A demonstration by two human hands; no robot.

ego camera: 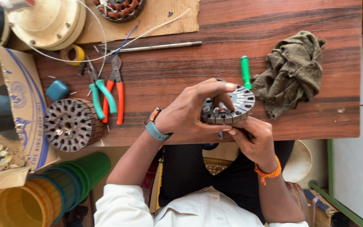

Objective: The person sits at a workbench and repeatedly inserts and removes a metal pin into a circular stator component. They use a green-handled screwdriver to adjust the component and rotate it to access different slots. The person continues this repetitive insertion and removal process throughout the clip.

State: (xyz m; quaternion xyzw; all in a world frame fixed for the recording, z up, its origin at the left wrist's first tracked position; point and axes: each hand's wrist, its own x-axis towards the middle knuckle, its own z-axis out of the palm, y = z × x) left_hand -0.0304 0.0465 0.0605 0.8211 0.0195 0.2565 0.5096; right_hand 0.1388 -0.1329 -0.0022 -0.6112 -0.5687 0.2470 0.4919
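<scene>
White cloth sleeves; both hands' fingers clasp a round slotted metal stator.

The stator is a round, flat metal core, grey and layered, with slots cut all round its rim and pale slips of insulation showing in several of them. It is held just above the near edge of the wooden table, tilted a little so its slotted face shows. The left hand grips its near side with fingers curled over the top; the right hand supports it from below.
</scene>
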